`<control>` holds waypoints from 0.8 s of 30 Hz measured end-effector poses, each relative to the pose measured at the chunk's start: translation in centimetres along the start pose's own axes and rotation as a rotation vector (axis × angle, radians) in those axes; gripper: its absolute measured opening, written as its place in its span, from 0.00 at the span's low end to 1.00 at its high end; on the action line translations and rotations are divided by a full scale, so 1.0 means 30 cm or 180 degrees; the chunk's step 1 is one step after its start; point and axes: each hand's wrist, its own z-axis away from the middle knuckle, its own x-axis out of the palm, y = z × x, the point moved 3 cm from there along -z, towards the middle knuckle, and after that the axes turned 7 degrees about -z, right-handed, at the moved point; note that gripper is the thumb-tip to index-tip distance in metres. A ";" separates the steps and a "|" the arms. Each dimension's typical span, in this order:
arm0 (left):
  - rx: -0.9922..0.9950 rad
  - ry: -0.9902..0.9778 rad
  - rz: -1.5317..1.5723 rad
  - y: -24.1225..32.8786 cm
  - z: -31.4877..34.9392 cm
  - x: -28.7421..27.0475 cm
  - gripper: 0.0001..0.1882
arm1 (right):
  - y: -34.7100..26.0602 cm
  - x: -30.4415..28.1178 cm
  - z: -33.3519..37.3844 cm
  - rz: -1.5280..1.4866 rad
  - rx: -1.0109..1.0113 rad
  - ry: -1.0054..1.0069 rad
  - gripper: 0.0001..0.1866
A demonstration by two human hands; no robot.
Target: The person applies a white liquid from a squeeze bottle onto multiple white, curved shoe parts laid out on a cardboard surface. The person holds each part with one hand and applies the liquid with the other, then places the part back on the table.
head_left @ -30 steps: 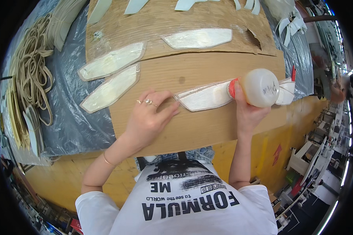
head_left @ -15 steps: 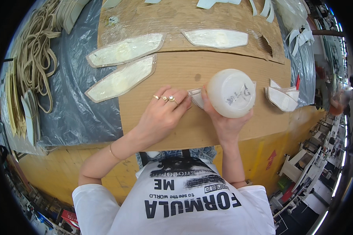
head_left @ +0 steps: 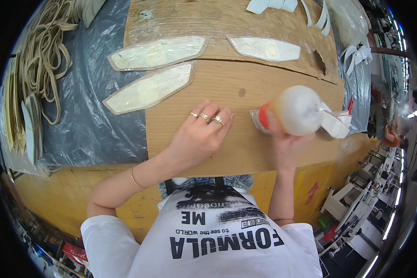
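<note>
A white translucent squeeze bottle [head_left: 299,110] with a red cap [head_left: 264,115] is gripped in my right hand [head_left: 288,144], its base turned up towards me and its cap pointing down and left. Motion smears the bottle and the hand. Beneath the cap, a small curved pale piece [head_left: 256,121] shows in part; the bottle hides the rest. My left hand [head_left: 197,134], with rings on its fingers, rests on the cardboard [head_left: 227,157], fingers loosely bent and slightly apart, nothing visible in them. Curved white pieces [head_left: 336,125] lie overlapping to the right of the bottle.
Long pale panels with brown borders [head_left: 157,53] lie across the far side, one partly on grey plastic sheeting [head_left: 97,106]. Beige cords [head_left: 44,46] are heaped at the far left. White strips [head_left: 322,18] and a red pen [head_left: 350,104] lie towards the right.
My right hand has carried the bottle to the right, tilting it so the red cap shows. The small pale piece now lies farther right, apart from my left hand.
</note>
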 end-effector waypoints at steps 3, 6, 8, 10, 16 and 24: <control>-0.0628 0.0022 0.0738 -0.016 -0.015 -0.009 0.09 | 0.019 -0.031 -0.017 -0.0687 0.0677 0.0343 0.31; -0.1163 -0.0099 0.1124 -0.028 -0.038 -0.013 0.06 | 0.020 -0.023 0.006 -0.0851 0.0533 0.0488 0.30; -0.0792 -0.0100 0.1087 -0.025 -0.073 0.006 0.07 | 0.020 -0.014 0.026 -0.0603 0.0231 0.0395 0.31; -0.0350 -0.0026 0.0757 -0.009 -0.091 0.027 0.09 | 0.022 -0.009 0.042 -0.0202 -0.0135 0.0162 0.34; 0.0519 0.0160 -0.0158 0.062 -0.083 0.086 0.09 | 0.056 -0.020 0.075 0.0138 -0.0240 0.0161 0.45; 0.0707 -0.0283 -0.0361 0.075 -0.084 0.068 0.13 | 0.069 -0.112 0.009 0.0168 -0.0117 0.0351 0.27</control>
